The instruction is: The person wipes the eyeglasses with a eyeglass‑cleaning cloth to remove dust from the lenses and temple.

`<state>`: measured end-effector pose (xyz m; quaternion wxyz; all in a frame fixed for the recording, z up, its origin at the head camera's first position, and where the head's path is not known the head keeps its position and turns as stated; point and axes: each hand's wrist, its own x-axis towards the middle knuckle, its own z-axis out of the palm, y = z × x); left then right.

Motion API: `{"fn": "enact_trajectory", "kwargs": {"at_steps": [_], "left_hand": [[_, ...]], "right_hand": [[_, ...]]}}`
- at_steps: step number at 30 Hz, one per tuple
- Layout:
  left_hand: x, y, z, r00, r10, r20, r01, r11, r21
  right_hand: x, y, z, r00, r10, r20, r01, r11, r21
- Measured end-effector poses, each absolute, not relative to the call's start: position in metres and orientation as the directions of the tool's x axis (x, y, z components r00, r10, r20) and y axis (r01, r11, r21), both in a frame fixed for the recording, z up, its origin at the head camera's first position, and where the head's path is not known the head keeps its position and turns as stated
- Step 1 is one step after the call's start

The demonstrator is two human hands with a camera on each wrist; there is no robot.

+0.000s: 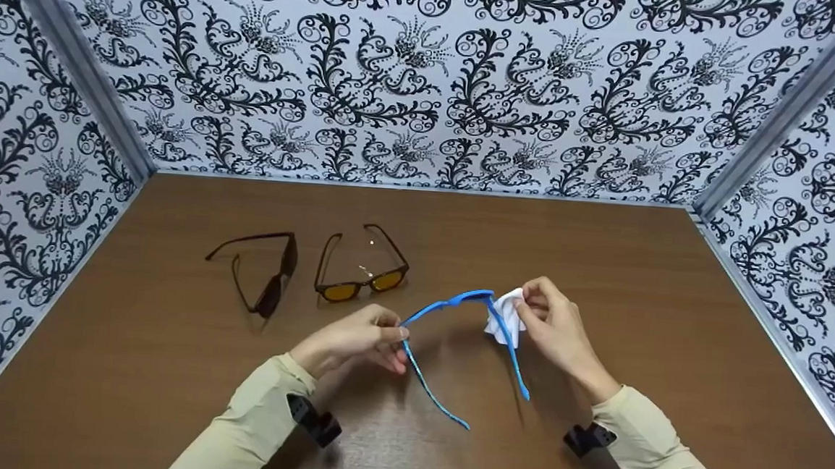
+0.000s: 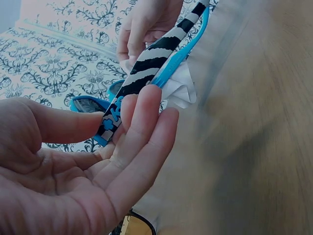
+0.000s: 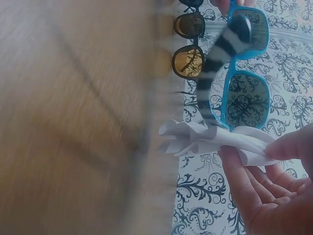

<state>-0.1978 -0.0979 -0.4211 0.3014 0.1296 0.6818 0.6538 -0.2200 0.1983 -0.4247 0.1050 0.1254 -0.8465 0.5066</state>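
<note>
Blue-framed sunglasses with dark lenses hang above the table, their arms unfolded toward me. My left hand pinches them at the left hinge end between thumb and fingers. In the left wrist view that arm has black and white zebra stripes and blue lettering near the thumb. A crumpled white cloth is pinched by my right hand against the right hinge end of the sunglasses. The right wrist view shows the cloth at the frame's end, beside one dark lens.
Dark sunglasses lie with unfolded arms on the brown table at left. Beside them sit dark-framed glasses with amber lenses, just beyond my left hand. Patterned walls enclose the table at the back and both sides.
</note>
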Motion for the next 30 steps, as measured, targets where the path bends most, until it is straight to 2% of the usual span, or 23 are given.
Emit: {"fn": "enact_trajectory", "kwargs": {"at_steps": [14, 30], "left_hand": [[-0.206, -0.106, -0.422, -0.846, 0.482, -0.229, -0.233, 0.052, 0.971], [-0.216, -0.114, -0.423, -0.892, 0.337, -0.300, -0.297, 0.062, 0.953]], "right_hand": [[-0.212, 0.203, -0.430, -0.955, -0.120, 0.273, -0.297, 0.471, -0.831], [-0.192, 0.204, -0.425, -0.947, -0.139, 0.290, -0.321, 0.451, -0.833]]}}
